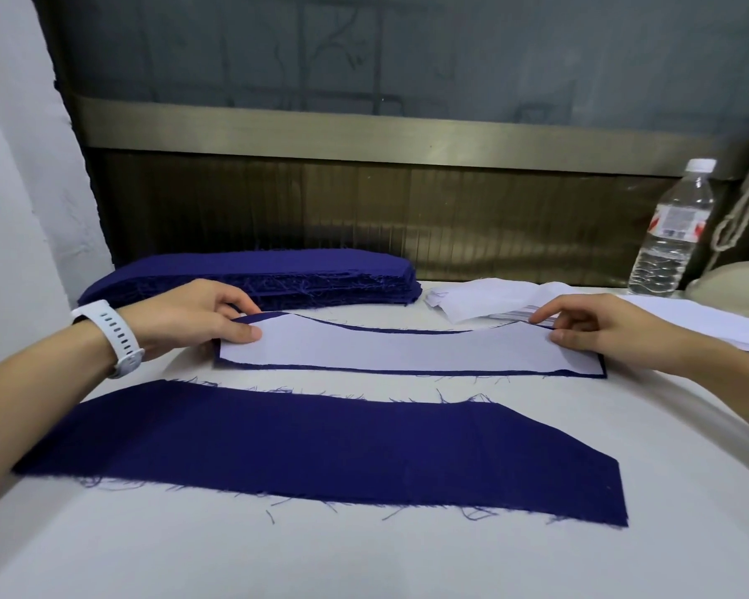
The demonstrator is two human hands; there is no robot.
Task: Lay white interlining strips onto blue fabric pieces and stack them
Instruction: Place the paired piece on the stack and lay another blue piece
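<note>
A white interlining strip (407,350) lies on a blue fabric piece (407,372) in the middle of the table, with only a thin blue border showing around it. My left hand (200,315) pinches the strip's left end between thumb and fingers. At the strip's right end, my right hand (597,326) holds the edge with curled fingers and thumb. A bare blue fabric piece (321,451) lies flat nearer to me. Behind, at the left, sits a thick stack of blue pieces (269,274). A loose pile of white interlining strips (489,300) lies at the back right.
A clear plastic water bottle (671,231) stands at the back right, beside a hanging cord (740,209). More white sheets (718,326) lie at the right edge. A dark panel with a metal rail (364,136) closes off the back. The white table cover (364,555) extends toward me.
</note>
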